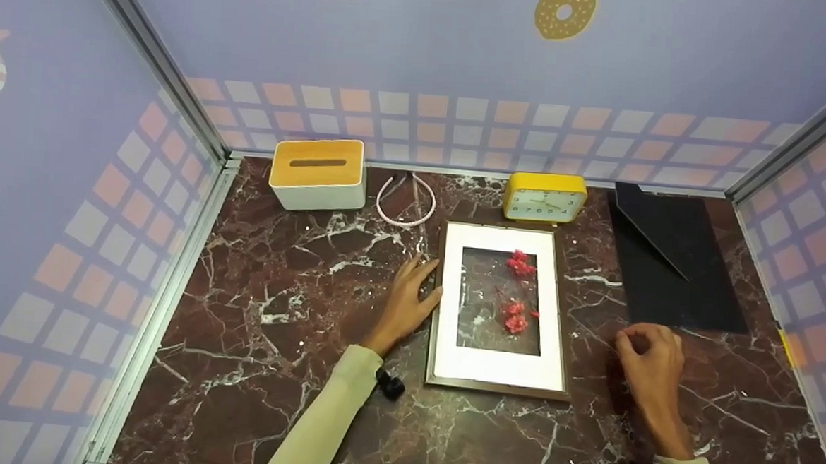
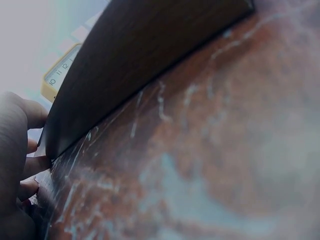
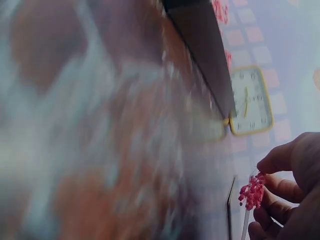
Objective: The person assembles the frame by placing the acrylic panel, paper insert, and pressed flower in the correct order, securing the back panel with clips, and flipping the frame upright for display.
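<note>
One picture frame (image 1: pixel 494 368) lies on the bench (image 1: pixel 311 290) in my head view, two red flower clusters (image 1: pixel 514 316) inside it, as the person's left hand (image 1: pixel 403 302), fingers parted, touches its left edge and the right hand (image 1: pixel 653 361), apart from it, pinches one red sprig (image 3: pixel 252 191). Around it I count one yellow clock (image 1: pixel 545 199) just behind, one headband (image 1: pixel 405 224) and one tissue box (image 1: pixel 320 185) to the left rear, and one black panel (image 1: pixel 692 303) occupying the space ahead of the right hand.

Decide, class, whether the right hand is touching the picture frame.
Apart. The head view shows a strip of marbled tabletop between the right hand and the picture frame.
</note>
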A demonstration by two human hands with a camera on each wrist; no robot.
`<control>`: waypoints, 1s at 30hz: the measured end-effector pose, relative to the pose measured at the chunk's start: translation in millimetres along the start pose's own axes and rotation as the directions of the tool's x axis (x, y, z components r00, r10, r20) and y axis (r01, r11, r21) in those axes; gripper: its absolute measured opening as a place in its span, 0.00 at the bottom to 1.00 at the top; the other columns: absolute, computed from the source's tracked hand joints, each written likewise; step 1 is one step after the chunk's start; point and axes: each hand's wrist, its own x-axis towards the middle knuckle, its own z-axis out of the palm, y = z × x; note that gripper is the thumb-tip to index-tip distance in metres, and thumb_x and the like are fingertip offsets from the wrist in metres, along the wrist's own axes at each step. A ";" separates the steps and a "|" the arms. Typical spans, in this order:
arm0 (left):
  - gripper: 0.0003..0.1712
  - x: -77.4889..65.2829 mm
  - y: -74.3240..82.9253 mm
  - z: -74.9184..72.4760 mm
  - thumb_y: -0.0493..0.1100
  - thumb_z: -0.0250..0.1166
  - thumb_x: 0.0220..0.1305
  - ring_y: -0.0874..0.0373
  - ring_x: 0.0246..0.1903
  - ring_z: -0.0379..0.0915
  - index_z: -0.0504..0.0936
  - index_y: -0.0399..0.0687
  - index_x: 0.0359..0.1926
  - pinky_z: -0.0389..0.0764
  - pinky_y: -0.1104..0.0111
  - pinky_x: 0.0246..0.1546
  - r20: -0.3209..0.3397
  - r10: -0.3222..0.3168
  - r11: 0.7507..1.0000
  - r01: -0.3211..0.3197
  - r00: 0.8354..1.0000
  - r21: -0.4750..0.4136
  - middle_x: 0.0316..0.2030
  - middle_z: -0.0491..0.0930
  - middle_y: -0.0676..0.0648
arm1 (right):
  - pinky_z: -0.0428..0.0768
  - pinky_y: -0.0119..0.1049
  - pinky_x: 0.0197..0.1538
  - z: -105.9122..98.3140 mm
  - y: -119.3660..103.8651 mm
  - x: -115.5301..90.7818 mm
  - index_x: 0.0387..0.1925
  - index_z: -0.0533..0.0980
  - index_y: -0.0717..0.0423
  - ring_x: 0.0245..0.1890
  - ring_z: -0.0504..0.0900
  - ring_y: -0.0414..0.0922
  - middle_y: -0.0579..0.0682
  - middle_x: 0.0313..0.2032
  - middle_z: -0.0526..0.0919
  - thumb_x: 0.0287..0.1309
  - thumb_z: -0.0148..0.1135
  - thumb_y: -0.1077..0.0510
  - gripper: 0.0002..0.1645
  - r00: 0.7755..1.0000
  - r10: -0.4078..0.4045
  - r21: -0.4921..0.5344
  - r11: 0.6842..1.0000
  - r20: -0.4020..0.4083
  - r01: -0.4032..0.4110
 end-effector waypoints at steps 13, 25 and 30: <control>0.33 0.2 2.3 -1.5 0.43 0.68 0.75 0.26 0.81 0.54 0.77 0.38 0.76 0.56 0.33 0.81 0.017 -0.024 0.999 0.025 1.000 -0.026 0.80 0.65 0.28 | 0.69 0.46 0.49 33.1 -39.5 16.8 0.33 0.86 0.69 0.45 0.77 0.64 0.66 0.40 0.86 0.56 0.77 0.75 0.05 0.985 -0.168 0.095 0.982 0.030 0.164; 0.32 -1.4 2.7 -3.0 0.42 0.69 0.75 0.25 0.81 0.55 0.78 0.37 0.76 0.56 0.34 0.81 -0.005 -0.017 1.000 0.017 1.000 -0.018 0.79 0.67 0.28 | 0.71 0.46 0.49 61.2 -84.3 23.6 0.32 0.85 0.66 0.43 0.78 0.60 0.62 0.37 0.86 0.55 0.77 0.75 0.07 0.958 -0.282 0.125 0.953 0.046 0.275; 0.32 -1.5 1.6 -1.4 0.43 0.69 0.75 0.26 0.80 0.55 0.78 0.38 0.76 0.57 0.33 0.81 0.002 -0.022 1.000 0.022 1.000 -0.014 0.79 0.65 0.27 | 0.72 0.48 0.47 70.4 -104.4 24.5 0.33 0.86 0.65 0.42 0.78 0.59 0.61 0.36 0.85 0.55 0.78 0.73 0.06 0.953 -0.295 0.155 0.947 0.067 0.282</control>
